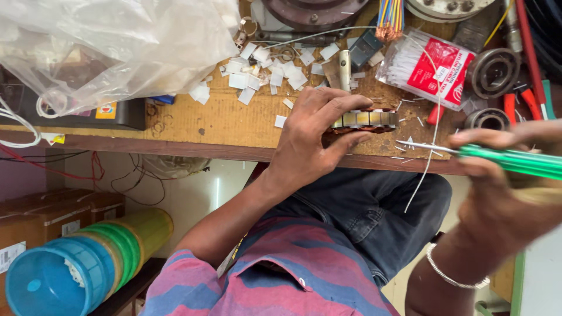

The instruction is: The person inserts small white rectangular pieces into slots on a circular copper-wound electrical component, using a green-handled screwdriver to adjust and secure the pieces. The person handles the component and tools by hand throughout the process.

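Plastic sheeting (117, 47), clear and crumpled, fills the ten o'clock corner of the view, and below it, under the worktop (193, 120) edge, a stack of nested blue, green and yellow tubs (82, 263) lies on its side at about eight o'clock. Moving toward the centre, small white paper scraps (263, 70) lie scattered over the worktop at twelve o'clock. Just right of centre, the left hand (310, 137) is closed around a motor stator (363, 120), a flat ring of yellowish laminations with coppery winding beneath; the fingers curl over its top at eleven o'clock and the thumb presses its near side, pinning it at the worktop's front edge. The stator's visible side runs left to right, toward three o'clock from the palm. A packet of white cable ties (427, 67) lies beyond it at one o'clock, with round bearings (493, 73) farther right. At three o'clock, the right hand (509, 169) grips a green-handled tool (515, 161), fingers wrapped about the handle; its thin metal tip (418, 145) points toward nine o'clock, lying nearly level and aimed at the stator's right end, close to it but apart. The tool's long axis thus lines up with the stator's length, and the left hand is the one on the part.
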